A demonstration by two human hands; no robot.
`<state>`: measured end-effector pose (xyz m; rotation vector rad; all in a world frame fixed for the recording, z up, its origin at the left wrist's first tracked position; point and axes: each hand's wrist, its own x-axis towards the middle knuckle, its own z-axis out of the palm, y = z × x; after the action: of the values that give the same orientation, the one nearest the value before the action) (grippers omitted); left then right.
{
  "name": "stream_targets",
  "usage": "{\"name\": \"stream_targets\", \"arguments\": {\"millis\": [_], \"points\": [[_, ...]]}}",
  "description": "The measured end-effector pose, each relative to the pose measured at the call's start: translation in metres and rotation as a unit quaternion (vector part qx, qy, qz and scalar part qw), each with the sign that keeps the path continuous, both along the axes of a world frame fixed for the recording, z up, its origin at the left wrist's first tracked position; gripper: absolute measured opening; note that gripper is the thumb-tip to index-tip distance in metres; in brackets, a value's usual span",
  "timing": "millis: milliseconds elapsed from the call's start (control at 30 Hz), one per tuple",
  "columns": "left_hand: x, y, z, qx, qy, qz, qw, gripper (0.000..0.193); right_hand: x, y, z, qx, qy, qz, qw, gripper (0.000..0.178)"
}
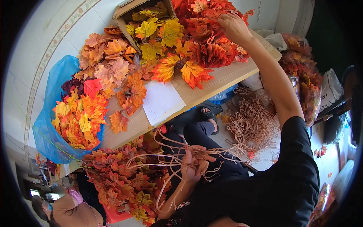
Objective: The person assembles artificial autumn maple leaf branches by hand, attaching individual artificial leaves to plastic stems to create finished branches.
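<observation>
My left hand (194, 166) is closed around a loose bundle of thin, pale brown artificial stems (147, 164). They fan out to both sides above my lap. My right arm stretches over the table to the far side. There my right hand (235, 28) pinches at the red artificial maple leaves (206, 26), its fingertips pressed into the pile. Just nearer lie stacked dark red leaves (211, 53) and a pair of orange-yellow leaf clusters (193, 72).
A cardboard box (121, 14) of yellow leaves, peach leaves (109, 62) and white paper (162, 102) occupy the wooden table (223, 84). Left is a blue bag (43, 132) of orange leaves. Below sit finished-looking leaf sprays (121, 174) and tangled stems (251, 121). Another person (75, 208) sits lower left.
</observation>
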<state>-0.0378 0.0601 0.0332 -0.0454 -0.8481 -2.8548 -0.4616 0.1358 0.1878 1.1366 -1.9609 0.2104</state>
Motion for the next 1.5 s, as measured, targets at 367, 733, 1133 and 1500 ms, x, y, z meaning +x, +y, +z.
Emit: {"name": "stream_targets", "arguments": {"millis": [367,733,1133,1500], "points": [[0.000,0.001,-0.002,0.008,-0.012,-0.002,1.000,0.050,0.068,0.029,-0.078,0.107,0.062,-0.034,0.992,0.032],[-0.004,0.006,-0.001,0.005,-0.029,0.001,1.000,0.050,0.025,-0.002,-0.101,0.076,0.036,0.022,0.996,0.020],[-0.005,0.005,0.000,-0.007,-0.025,-0.003,1.000,0.049,0.073,0.007,-0.059,0.000,-0.094,-0.009,0.996,0.036],[-0.004,0.005,0.002,-0.001,-0.022,-0.008,1.000,0.049,0.080,0.027,-0.052,-0.054,-0.057,-0.005,0.997,0.057]]}}
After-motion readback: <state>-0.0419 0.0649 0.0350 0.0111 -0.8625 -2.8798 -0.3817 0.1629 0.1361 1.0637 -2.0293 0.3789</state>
